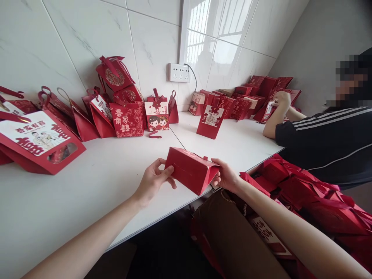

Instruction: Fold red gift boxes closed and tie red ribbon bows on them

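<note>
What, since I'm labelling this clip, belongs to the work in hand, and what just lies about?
In hand: folded red box, held by left hand and right hand.
Lying about: red bags by the wall, lone standing bag, wall socket.

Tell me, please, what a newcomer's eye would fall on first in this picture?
Dead centre, the left hand and right hand hold a red folded paper box over the edge of the white table. Behind it, red paper gift bags with printed panels crowd along the white tiled wall, and at the far right a co-worker's hand handles another.
</note>
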`<state>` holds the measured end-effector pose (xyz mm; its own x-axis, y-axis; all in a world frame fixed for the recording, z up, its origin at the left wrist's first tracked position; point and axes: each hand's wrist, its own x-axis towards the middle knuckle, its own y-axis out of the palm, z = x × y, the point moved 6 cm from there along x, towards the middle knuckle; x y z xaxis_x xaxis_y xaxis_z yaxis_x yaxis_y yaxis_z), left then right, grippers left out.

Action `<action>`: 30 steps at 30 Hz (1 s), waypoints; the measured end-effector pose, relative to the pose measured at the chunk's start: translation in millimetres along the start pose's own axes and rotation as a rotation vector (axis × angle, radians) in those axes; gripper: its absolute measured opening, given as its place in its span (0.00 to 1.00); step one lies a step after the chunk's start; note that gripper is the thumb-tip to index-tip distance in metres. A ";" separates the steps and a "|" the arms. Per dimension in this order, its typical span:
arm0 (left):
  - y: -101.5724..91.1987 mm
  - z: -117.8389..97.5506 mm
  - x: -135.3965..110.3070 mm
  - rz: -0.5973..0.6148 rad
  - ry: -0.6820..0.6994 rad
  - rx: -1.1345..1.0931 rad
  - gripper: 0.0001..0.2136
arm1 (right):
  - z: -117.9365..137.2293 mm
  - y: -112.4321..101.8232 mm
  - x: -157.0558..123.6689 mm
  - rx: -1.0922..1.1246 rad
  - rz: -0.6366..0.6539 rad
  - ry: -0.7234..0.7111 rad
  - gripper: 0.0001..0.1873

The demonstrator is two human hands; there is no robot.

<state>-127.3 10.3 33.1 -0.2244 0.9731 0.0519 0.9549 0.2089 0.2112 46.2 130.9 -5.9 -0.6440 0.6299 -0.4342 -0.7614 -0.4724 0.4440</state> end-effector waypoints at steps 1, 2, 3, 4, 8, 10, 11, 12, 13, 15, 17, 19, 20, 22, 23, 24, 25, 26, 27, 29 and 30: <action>-0.2 0.7 -1.0 0.008 0.012 0.059 0.16 | 4.8 0.2 -1.2 -0.033 0.012 -0.054 0.17; -0.3 1.5 -2.4 0.017 0.029 0.120 0.16 | 12.0 0.6 -3.3 -0.071 0.023 -0.135 0.15; 0.0 2.8 -4.1 0.032 0.044 0.189 0.15 | 21.1 1.3 -6.8 -0.110 0.033 -0.237 0.14; 0.9 4.5 -6.1 0.056 0.056 0.258 0.14 | 31.2 2.7 -11.8 -0.155 0.042 -0.347 0.14; 10.0 15.5 -13.4 0.222 0.053 0.623 0.12 | 63.9 20.0 -44.7 -0.392 0.097 -0.681 0.15; 12.0 18.1 -15.1 0.237 0.043 0.735 0.13 | 69.3 33.8 -62.7 -0.525 0.145 -0.749 0.15; 12.2 18.3 -15.6 0.227 0.037 0.767 0.14 | 69.4 39.8 -70.5 -0.574 0.164 -0.761 0.15; 12.5 18.1 -16.1 0.215 0.032 0.789 0.15 | 68.5 44.8 -77.0 -0.614 0.177 -0.765 0.15; 13.2 17.7 -16.6 0.210 0.032 0.802 0.16 | 67.2 48.6 -82.6 -0.648 0.186 -0.768 0.15; 15.2 16.6 -17.9 0.213 0.050 0.807 0.18 | 65.7 53.4 -91.6 -0.723 0.173 -0.808 0.14; 16.4 15.2 -19.1 0.212 0.087 0.808 0.18 | 68.2 56.0 -101.0 -0.837 0.098 -0.930 0.14; 17.0 14.0 -20.0 0.204 0.129 0.817 0.16 | 71.7 62.0 -113.0 -1.022 0.010 -1.125 0.20; 17.4 13.4 -20.4 0.202 0.148 0.827 0.15 | 72.1 66.6 -119.0 -1.129 -0.022 -1.224 0.22; 18.5 12.3 -21.1 0.202 0.174 0.850 0.14 | 70.3 75.5 -127.2 -1.308 -0.054 -1.370 0.22; 18.8 11.6 -21.3 0.200 0.178 0.858 0.13 | 69.3 78.2 -129.4 -1.357 -0.065 -1.413 0.20; 19.0 10.9 -21.3 0.195 0.177 0.862 0.13 | 68.9 79.5 -130.5 -1.379 -0.081 -1.439 0.18; 19.1 10.1 -21.4 0.188 0.174 0.863 0.13 | 68.9 79.6 -130.8 -1.382 -0.102 -1.455 0.17; 19.2 9.1 -21.4 0.181 0.172 0.861 0.13 | 69.1 79.2 -130.9 -1.377 -0.119 -1.471 0.16; 19.3 8.3 -21.4 0.175 0.171 0.855 0.13 | 69.2 78.5 -130.4 -1.373 -0.131 -1.481 0.15; 19.8 7.2 -21.6 0.173 0.173 0.846 0.13 | 69.1 77.5 -128.8 -1.378 -0.142 -1.490 0.13; 20.1 7.3 -21.6 0.177 0.171 0.845 0.13 | 69.1 77.3 -128.4 -1.379 -0.143 -1.497 0.12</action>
<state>-101.8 -5.8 29.1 -0.0209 0.9843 0.1753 0.7878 0.1241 -0.6033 75.2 56.1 138.3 -0.5825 0.2679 0.7674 -0.7944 0.0124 -0.6073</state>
